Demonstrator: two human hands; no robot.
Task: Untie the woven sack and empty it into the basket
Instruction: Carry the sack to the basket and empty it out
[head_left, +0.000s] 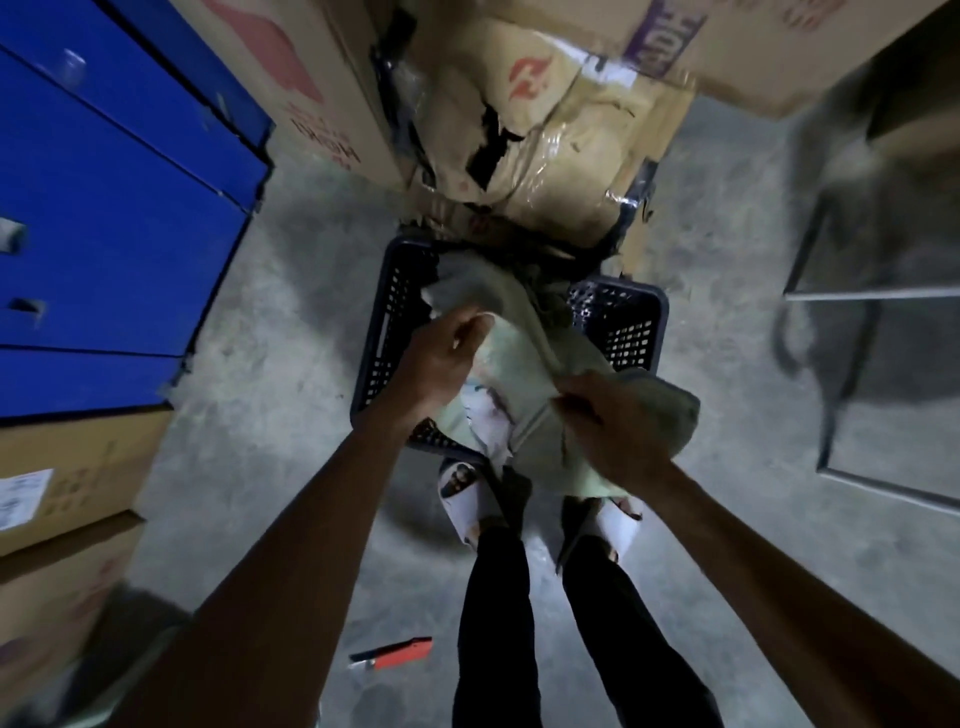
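Sack (519, 364) was a pale woven one, held up over the dark plastic basket (387, 332) on the concrete floor, with its far end drooping down inside the basket. Left hand (441, 353) had the fabric pinched near the top edge, fingers curled round a fold. Right hand (613, 426) was bunched into the nearer end of the sack, gripping a wad of it just above the basket's near rim.

As far as I could judge, the untying part looked done, since I couldn't spot any cord or knot on it, though the folds hid a lot. Emptying seemed to be underway or close to finished: some darker stuff sat in the far part of the basket, but it was too dim and blurry to say what it was or whether more was left inside.

Around it: a stack of battered cardboard boxes (561, 130) right behind the basket, blue cabinets (114, 208) off to the left, more boxes in the near left corner, and a metal frame (852, 296) on the right. An orange box cutter (395, 652) lay on the floor behind the person's feet. Nothing really blocked the basket, just a tight spot with the boxes leaning close over its far rim.
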